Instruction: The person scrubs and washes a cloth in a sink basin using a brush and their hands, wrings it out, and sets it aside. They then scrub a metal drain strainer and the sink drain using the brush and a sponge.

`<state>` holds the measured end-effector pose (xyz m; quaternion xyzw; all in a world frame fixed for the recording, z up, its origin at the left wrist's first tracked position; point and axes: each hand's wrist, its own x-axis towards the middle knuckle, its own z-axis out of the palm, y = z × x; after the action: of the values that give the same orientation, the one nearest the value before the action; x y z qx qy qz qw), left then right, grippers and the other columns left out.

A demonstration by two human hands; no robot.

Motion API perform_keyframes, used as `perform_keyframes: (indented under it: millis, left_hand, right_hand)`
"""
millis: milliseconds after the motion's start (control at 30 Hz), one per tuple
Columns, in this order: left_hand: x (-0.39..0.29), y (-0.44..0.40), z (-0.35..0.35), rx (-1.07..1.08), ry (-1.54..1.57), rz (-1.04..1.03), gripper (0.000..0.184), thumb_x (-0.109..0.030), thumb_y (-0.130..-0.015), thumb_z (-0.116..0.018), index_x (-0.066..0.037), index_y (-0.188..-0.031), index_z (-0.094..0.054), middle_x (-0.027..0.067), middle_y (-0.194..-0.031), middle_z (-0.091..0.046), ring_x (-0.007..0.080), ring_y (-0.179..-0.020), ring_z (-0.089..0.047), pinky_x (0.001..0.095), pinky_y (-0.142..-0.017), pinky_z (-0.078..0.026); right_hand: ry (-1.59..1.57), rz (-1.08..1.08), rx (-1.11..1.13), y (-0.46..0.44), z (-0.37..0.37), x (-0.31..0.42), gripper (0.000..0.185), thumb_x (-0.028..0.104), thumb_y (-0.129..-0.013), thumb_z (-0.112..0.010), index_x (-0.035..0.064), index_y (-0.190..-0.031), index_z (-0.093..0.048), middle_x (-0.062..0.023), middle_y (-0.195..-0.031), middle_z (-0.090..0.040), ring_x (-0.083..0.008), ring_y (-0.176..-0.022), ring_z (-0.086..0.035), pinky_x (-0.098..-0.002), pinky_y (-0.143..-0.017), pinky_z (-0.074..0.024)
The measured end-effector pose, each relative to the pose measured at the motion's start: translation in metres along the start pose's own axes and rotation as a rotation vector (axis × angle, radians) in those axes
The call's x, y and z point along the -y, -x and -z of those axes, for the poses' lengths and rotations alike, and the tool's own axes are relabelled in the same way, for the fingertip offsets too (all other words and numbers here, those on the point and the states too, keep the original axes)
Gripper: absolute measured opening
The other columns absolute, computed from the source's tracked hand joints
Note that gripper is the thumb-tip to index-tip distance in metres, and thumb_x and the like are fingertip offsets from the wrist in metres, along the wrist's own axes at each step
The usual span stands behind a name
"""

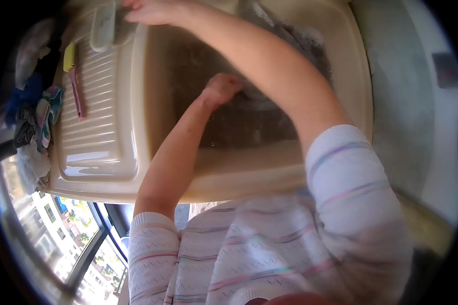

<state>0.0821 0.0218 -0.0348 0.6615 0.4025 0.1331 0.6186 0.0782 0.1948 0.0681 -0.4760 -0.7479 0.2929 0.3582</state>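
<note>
Over the murky water in the beige sink basin (pixel 219 170), my left hand (pixel 222 89) is closed, its curled fingers at the edge of a wet greyish-white cloth (pixel 257 101). Most of this cloth lies under the water or behind my right forearm. My right arm crosses over the basin to the upper left. There my right hand (pixel 150 11) has its fingers stretched out, partly cut off by the top edge of the view. Just beside its fingertips is a pale soap dish (pixel 103 28) on the ribbed washboard; I see nothing held in that hand.
A brush (pixel 75 84) with yellow bristles and a pink handle lies on the ribbed washboard (pixel 104 101). Several cloths (pixel 43 117) hang along its left edge. Suds (pixel 310 36) float at the basin's far side. A window (pixel 81 239) is at lower left, a wall (pixel 399 91) at right.
</note>
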Motion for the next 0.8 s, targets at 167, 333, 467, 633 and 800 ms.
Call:
perform_keyframes:
  millis: [167, 333, 467, 633, 800]
  left_hand:
    - [-0.041, 0.012, 0.021, 0.069, -0.042, 0.216, 0.031, -0.017, -0.079, -0.058, 0.003, -0.104, -0.058, 0.0066, -0.094, -0.06, 0.0123, -0.081, -0.053, 0.0276, -0.073, -0.043]
    - [-0.02, 0.005, 0.032, 0.166, 0.384, 0.186, 0.03, -0.019, -0.079, -0.058, -0.001, -0.103, -0.059, 0.0032, -0.091, -0.061, 0.0127, -0.084, -0.054, 0.0264, -0.076, -0.042]
    - [-0.028, 0.011, 0.037, 0.295, 0.395, 0.192, 0.025, -0.02, -0.083, -0.058, -0.001, -0.098, -0.059, 0.0007, -0.089, -0.059, 0.0078, -0.082, -0.052, 0.0234, -0.074, -0.041]
    - [-0.031, 0.016, 0.05, 0.319, 0.457, 0.178, 0.022, -0.018, -0.084, -0.056, 0.0, -0.096, -0.06, 0.0018, -0.089, -0.06, 0.0088, -0.082, -0.053, 0.0246, -0.075, -0.043]
    - [-0.001, 0.007, 0.065, -0.006, 0.85, 0.223, 0.023, -0.014, -0.087, -0.051, 0.001, -0.103, -0.056, 0.0055, -0.096, -0.06, 0.0139, -0.091, -0.055, 0.0294, -0.083, -0.043]
  right_hand:
    - [0.228, -0.357, 0.226, 0.208, 0.137, -0.104, 0.023, 0.003, -0.073, -0.051, 0.0138, -0.085, -0.068, -0.0039, -0.087, -0.066, -0.017, -0.082, -0.061, -0.0291, -0.075, -0.0471]
    - [0.444, -0.707, 0.34, 0.29, 0.163, -0.136, 0.024, 0.014, -0.072, -0.06, 0.0164, -0.096, -0.062, 0.0, -0.103, -0.06, -0.0212, -0.099, -0.053, -0.0483, -0.083, -0.0375]
    - [0.376, -0.765, 0.313, 0.313, 0.183, -0.123, 0.018, 0.021, -0.069, -0.066, 0.0144, -0.085, -0.061, 0.0001, -0.102, -0.06, -0.0241, -0.1, -0.052, -0.0564, -0.082, -0.0329]
    - [0.059, -0.553, 0.319, 0.317, 0.212, -0.094, 0.015, 0.017, -0.069, -0.066, 0.008, -0.075, -0.056, -0.0032, -0.094, -0.06, -0.0193, -0.094, -0.053, -0.0378, -0.08, -0.0389]
    - [-0.75, -0.571, -0.064, 0.265, 0.197, -0.11, 0.016, 0.014, -0.072, -0.064, 0.004, -0.083, -0.057, -0.0057, -0.086, -0.06, -0.0128, -0.081, -0.055, -0.024, -0.075, -0.0427]
